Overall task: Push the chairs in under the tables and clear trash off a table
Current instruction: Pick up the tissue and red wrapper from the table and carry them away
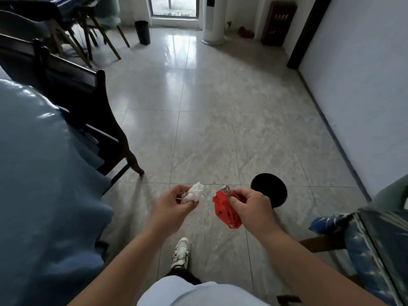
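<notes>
Glossy grey tiled floor (220,120), light glaring off it near a far window (174,6). On the left, a table (33,173) under a blue cloth, with a dark wooden chair (92,111) tucked against its edge. Further back on the left, more chairs (97,29) around another table, a black bin (142,32) beside them. White tower unit (213,21) against the far wall. On the right, a second covered table (379,244), cut off by the frame edge. Nearer black bin (269,189) on the floor, seen from above, just beyond the right hand.

Left hand (171,208), fingers curled, pinching a crumpled white tissue (194,193). Right hand (251,206), fingers curled, gripping a red wrapper (226,208) that hangs below the thumb. Both scraps held over the floor, apart from each other, near the bin but not above it.

Bin partly covered by the right hand. Thin pale stick poking from the tissue, too small to identify. Wrapper print illegible. One shoe (181,252) on the floor below.
</notes>
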